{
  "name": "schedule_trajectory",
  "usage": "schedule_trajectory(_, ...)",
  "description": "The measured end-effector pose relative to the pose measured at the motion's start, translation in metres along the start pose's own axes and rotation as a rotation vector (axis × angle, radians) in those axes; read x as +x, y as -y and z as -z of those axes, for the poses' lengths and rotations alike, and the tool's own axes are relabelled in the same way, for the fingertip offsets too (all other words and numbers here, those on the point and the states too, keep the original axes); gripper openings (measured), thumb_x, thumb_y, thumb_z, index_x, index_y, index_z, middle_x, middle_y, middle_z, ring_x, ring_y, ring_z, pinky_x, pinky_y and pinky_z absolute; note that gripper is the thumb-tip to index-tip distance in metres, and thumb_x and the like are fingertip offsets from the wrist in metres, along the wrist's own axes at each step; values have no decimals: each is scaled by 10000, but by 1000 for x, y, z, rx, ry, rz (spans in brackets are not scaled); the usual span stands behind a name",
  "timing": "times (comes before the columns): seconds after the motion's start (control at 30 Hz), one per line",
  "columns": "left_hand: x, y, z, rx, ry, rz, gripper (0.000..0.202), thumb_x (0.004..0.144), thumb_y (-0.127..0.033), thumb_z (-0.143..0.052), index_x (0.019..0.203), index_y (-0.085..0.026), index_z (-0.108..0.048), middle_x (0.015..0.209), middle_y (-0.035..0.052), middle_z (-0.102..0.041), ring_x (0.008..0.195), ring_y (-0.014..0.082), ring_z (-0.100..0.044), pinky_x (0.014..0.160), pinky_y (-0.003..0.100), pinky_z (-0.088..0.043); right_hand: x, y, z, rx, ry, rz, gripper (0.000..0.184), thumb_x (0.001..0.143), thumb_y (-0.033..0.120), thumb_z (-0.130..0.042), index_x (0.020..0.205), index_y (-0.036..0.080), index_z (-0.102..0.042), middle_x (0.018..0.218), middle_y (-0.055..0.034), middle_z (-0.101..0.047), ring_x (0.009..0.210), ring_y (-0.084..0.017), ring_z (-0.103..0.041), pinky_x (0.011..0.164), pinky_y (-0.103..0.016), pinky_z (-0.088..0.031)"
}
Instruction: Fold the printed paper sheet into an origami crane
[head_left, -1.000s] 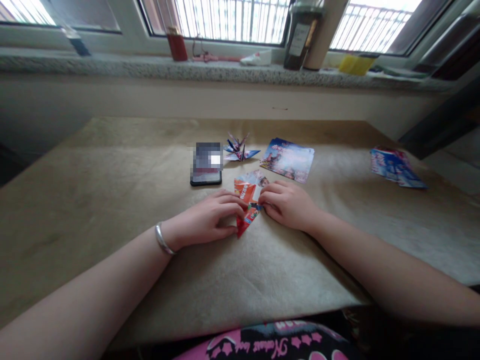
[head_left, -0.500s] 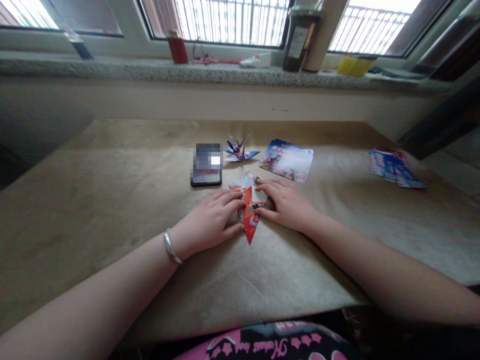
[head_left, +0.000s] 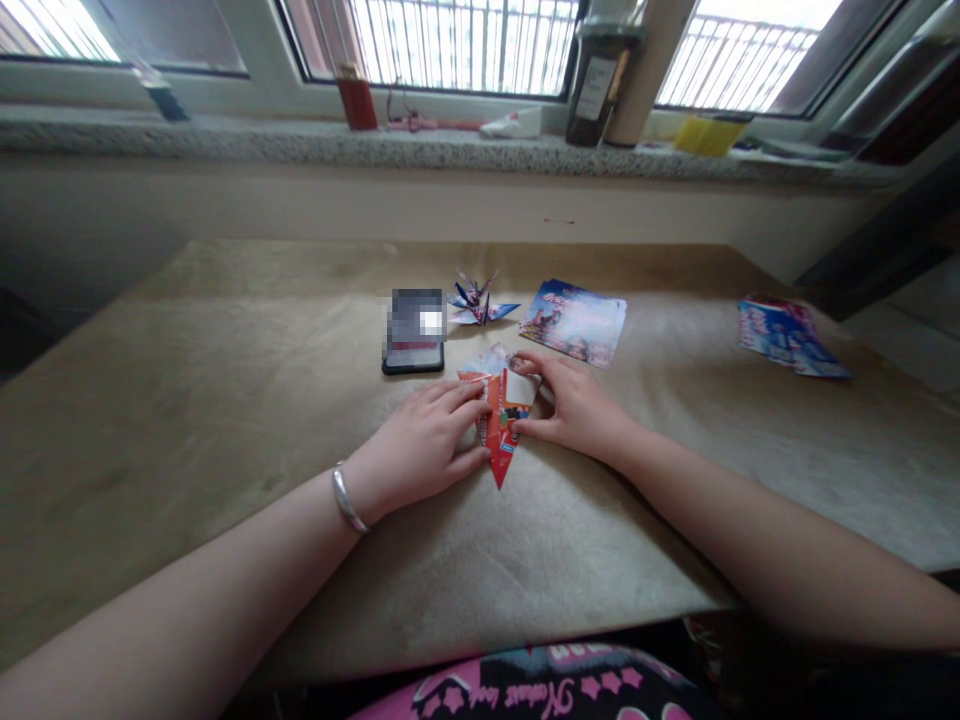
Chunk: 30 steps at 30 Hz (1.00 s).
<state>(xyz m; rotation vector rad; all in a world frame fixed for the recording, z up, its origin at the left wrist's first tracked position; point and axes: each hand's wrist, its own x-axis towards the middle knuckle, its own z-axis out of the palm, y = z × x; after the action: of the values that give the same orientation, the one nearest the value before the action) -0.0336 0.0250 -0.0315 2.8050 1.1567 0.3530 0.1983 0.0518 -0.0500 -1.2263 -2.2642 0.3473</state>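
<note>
With the clock centred on the folded paper and 12 toward the window, the head view shows both hands on a tan-covered table [head_left: 600, 550]. The paper [head_left: 504, 430] lies on the table between them, mostly red and orange, with a white patch near its 1 o'clock side and a sharp point toward 6.

The left hand [head_left: 420, 435] comes in from 9 o'clock, open and lightly curved, its fingertips resting on the paper's near side and the thumb at its edge; a silver bracelet [head_left: 350, 498] rings that wrist. The right hand [head_left: 576, 405] sits at 3 o'clock, thumb and forefinger parted in a loose curve, both tips at the paper.

A phone [head_left: 414, 358], its screen blurred, lies toward 10 to 11. Just before 12 stands a blue paper crane [head_left: 484, 312], with a stack of patterned sheets [head_left: 576, 322] at 1. Well apart, between 2 and 3, more blue sheets [head_left: 791, 340] lie fanned.

Along the stone sill [head_left: 450, 148], a red container [head_left: 356, 100] is at 11, a dark jar [head_left: 594, 95] just past 12, and something yellow [head_left: 705, 135] at 1.
</note>
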Motion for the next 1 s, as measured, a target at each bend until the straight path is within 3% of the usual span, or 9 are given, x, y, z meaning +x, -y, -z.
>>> schedule_trajectory(0.3,-1,1,-3,10,33,4,477,895,-462,-495,1299,-209,-497,1406,80,-458,1295,278,-406,1092,454,-329,-6,-8,10,235,0,-69,550,791,299,-638,1299,211,-449,1161,-99,-587,1040,-207,-584,899,-382,-504)
schedule_trajectory(0.53,-2,1,0,26,58,-11,495,916,-440,-467,1380,-274,-420,1426,80,-422,1315,293,-375,1087,480,-322,-8,-9,25,353,28,-105,432,849,318,-542,1258,206,-464,989,-64,-651,901,-183,-639,848,-385,-531)
schedule_trajectory(0.77,-4,-1,4,47,43,-55,419,922,-376,-476,1340,-336,-477,1478,60,-347,1338,306,-341,1086,505,-316,-10,-4,32,217,88,-213,393,817,225,-548,1197,181,-459,937,-50,-689,783,-163,-654,763,-337,-534)
schedule_trajectory(0.87,-5,-1,4,52,41,-76,396,927,-384,-468,1317,-332,-507,1492,63,-327,1344,307,-330,1091,510,-310,-11,5,34,120,115,-235,423,774,167,-571,1182,181,-461,945,-54,-696,832,-175,-656,776,-325,-528)
schedule_trajectory(1.0,-6,-2,5,62,19,-96,398,924,-380,-475,1316,-319,-514,1495,73,-324,1357,314,-305,1094,524,-303,-14,25,39,-187,190,-152,517,720,224,-656,1214,189,-507,1102,-100,-665,1001,-258,-626,856,-392,-507)
